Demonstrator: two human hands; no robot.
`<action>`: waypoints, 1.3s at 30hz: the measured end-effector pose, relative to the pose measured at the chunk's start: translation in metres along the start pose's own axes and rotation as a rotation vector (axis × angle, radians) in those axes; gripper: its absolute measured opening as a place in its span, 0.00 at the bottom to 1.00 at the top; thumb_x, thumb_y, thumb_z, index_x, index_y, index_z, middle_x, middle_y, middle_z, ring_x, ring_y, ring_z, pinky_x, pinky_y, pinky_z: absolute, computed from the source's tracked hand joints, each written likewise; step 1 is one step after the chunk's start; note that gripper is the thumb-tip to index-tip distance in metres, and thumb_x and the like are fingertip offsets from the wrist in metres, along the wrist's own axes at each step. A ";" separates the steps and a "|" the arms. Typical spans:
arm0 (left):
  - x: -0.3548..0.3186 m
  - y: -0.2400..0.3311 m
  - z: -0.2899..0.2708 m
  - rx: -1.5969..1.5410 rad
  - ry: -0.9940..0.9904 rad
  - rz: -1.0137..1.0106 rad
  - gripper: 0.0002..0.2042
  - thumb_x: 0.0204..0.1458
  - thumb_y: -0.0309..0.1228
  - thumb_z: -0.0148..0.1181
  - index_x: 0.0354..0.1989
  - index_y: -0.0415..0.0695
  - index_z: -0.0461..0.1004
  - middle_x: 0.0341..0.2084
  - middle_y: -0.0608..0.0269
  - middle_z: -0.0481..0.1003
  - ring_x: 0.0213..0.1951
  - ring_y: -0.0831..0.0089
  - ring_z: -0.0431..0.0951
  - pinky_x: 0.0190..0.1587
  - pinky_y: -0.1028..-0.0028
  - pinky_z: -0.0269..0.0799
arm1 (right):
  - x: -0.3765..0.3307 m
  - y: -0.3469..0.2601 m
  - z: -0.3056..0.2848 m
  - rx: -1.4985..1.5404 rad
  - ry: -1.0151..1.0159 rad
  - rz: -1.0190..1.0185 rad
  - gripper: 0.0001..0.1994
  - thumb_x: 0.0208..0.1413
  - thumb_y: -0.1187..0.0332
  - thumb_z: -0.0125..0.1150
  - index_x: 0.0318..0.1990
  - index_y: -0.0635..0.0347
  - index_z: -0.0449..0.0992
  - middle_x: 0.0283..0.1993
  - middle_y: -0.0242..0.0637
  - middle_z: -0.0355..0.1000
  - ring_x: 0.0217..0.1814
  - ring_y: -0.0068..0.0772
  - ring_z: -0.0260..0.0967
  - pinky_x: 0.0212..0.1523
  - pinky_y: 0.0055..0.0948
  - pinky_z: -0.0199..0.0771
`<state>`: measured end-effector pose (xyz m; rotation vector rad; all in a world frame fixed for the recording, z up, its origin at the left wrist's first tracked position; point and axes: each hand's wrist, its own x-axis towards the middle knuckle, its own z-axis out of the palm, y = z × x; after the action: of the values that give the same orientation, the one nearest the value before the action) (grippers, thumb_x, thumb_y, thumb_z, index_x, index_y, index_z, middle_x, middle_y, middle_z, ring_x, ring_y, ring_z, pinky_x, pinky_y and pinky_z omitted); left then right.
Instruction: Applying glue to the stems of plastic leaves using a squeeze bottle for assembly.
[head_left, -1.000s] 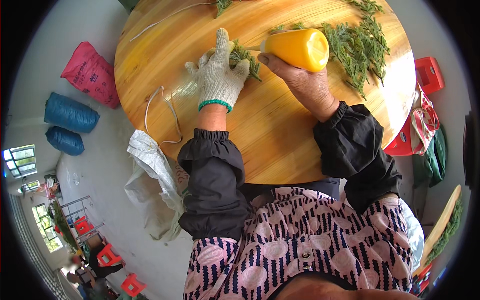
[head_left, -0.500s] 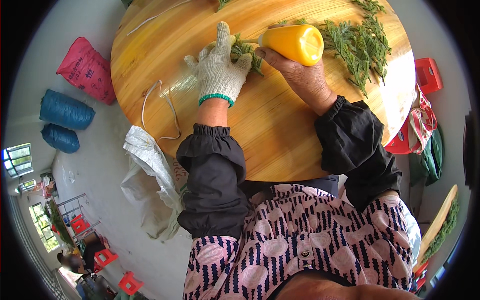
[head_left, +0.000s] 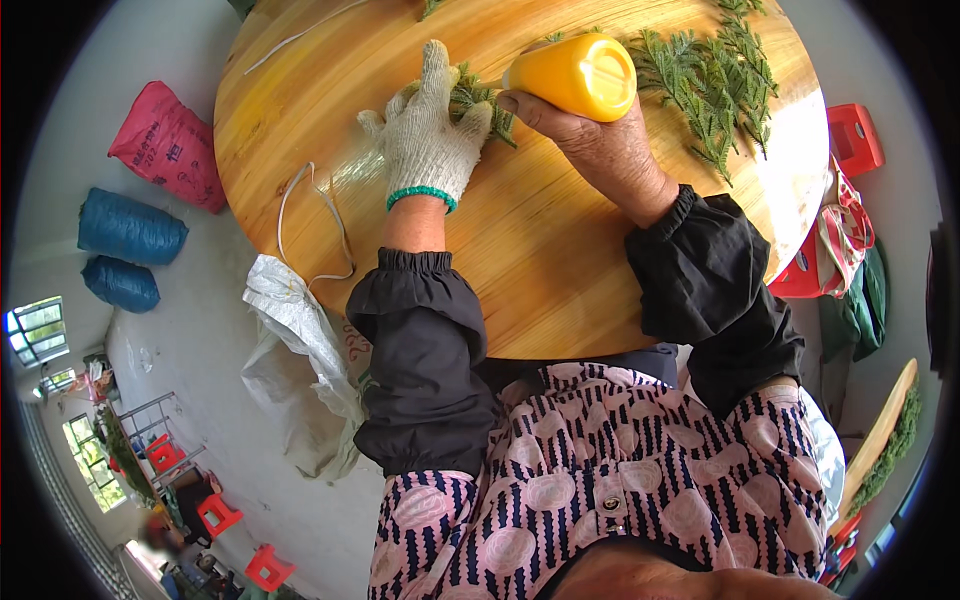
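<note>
My left hand [head_left: 432,140] wears a pale knitted glove with a green cuff. It lies palm down on the wooden table, fingers spread and the index finger stretched forward. A small green fern-like sprig [head_left: 480,97] shows between that index finger and the thumb, partly hidden beneath the glove. My bare right hand [head_left: 600,145] is closed around a yellow squeeze bottle [head_left: 570,78], held tilted with its base toward me. The bottle's narrow nozzle points left at the sprig; whether the tip touches it I cannot tell.
More green sprigs [head_left: 715,90] lie on the round wooden table [head_left: 540,270] at the right. A white cord [head_left: 335,215] hangs over the left edge above a white woven sack [head_left: 290,300]. Pink [head_left: 168,145] and blue [head_left: 132,225] sacks stand on the floor; red stools [head_left: 855,140] are at the right.
Both hands have shifted slightly left in the picture, the yellow bottle moving with my right hand. The bottle stays aimed at the sprig, and the left hand keeps its spread pose.
</note>
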<state>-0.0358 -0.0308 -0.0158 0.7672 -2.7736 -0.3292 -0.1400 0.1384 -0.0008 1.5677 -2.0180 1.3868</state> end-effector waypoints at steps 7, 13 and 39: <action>-0.004 -0.004 0.005 0.027 0.032 0.083 0.40 0.59 0.47 0.63 0.78 0.57 0.50 0.58 0.53 0.76 0.65 0.53 0.69 0.70 0.29 0.40 | -0.005 -0.005 -0.006 0.054 -0.004 0.067 0.11 0.55 0.70 0.71 0.47 0.48 0.85 0.45 0.31 0.80 0.47 0.35 0.78 0.50 0.33 0.78; -0.009 -0.006 0.007 0.029 0.070 0.143 0.37 0.61 0.44 0.61 0.77 0.58 0.53 0.53 0.56 0.79 0.65 0.54 0.68 0.68 0.27 0.40 | 0.001 -0.021 -0.010 0.529 0.114 0.321 0.10 0.51 0.69 0.77 0.33 0.61 0.78 0.29 0.28 0.76 0.29 0.23 0.74 0.34 0.27 0.75; -0.010 -0.009 0.017 0.156 0.221 0.197 0.29 0.64 0.42 0.54 0.75 0.61 0.58 0.56 0.64 0.78 0.64 0.60 0.70 0.67 0.27 0.44 | -0.007 -0.038 -0.038 0.315 0.047 0.200 0.12 0.51 0.68 0.78 0.36 0.63 0.79 0.30 0.31 0.77 0.31 0.27 0.74 0.36 0.29 0.76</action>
<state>-0.0284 -0.0309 -0.0364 0.5212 -2.6557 0.0092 -0.1176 0.1729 0.0345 1.4599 -2.0533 1.8775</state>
